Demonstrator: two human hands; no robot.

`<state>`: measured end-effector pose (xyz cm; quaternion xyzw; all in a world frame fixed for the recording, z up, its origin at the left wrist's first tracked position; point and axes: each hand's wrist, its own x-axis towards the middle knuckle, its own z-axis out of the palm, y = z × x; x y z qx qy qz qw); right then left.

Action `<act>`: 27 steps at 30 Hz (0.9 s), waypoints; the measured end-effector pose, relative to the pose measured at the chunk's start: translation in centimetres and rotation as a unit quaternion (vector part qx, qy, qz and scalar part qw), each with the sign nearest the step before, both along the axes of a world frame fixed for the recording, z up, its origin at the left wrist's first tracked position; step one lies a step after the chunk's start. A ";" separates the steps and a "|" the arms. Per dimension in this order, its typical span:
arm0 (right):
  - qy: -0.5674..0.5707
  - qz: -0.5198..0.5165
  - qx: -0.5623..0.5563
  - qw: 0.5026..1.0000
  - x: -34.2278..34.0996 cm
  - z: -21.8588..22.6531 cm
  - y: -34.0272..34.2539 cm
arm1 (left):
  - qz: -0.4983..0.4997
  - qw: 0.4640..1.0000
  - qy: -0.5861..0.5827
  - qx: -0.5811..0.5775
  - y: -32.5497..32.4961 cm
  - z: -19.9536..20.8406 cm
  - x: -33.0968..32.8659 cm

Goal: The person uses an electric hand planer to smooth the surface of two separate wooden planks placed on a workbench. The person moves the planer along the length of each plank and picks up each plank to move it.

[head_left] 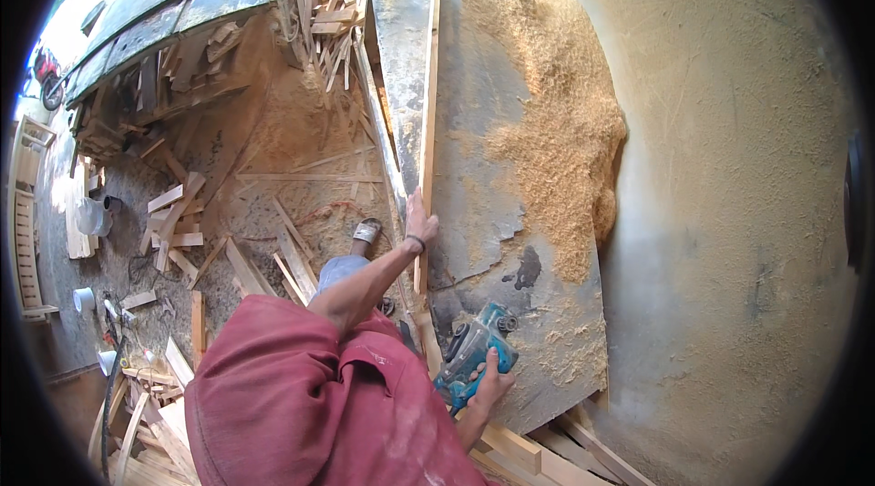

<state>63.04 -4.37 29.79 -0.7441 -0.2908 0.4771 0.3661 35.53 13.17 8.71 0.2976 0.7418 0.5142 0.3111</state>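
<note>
A long, narrow wooden strip [429, 112] lies lengthwise along the left part of the dusty grey board [474, 158]. My left hand [421, 223] grips this strip near its lower end, its fingers pointing away along the wood. Lower right, my right hand [493, 384] is closed around the handle of a teal electric planer [477, 354]. The planer is at the near part of the board, to the right of the strip and apart from it. Its underside is hidden.
A large heap of shavings [556, 121] covers the board's right side, beside a wall [720, 167]. Wood offcuts [178, 222] litter the ground on the left. Farther left stands a worn workbench [182, 7]. Several planks [510, 446] lie at the lower edge.
</note>
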 end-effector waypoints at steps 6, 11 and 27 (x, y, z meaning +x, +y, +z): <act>-0.075 0.144 0.000 0.987 -2.5 0.1 1.3 | 0.002 0.999 0.043 0.002 1.4 0.1 0.5; -0.057 0.237 0.029 0.969 -3.2 -2.0 1.5 | -0.041 0.996 0.073 -0.008 2.0 2.1 -1.3; -0.106 0.364 0.047 0.924 -4.2 -1.8 -1.4 | -0.127 0.974 0.178 -0.061 10.2 2.9 -10.6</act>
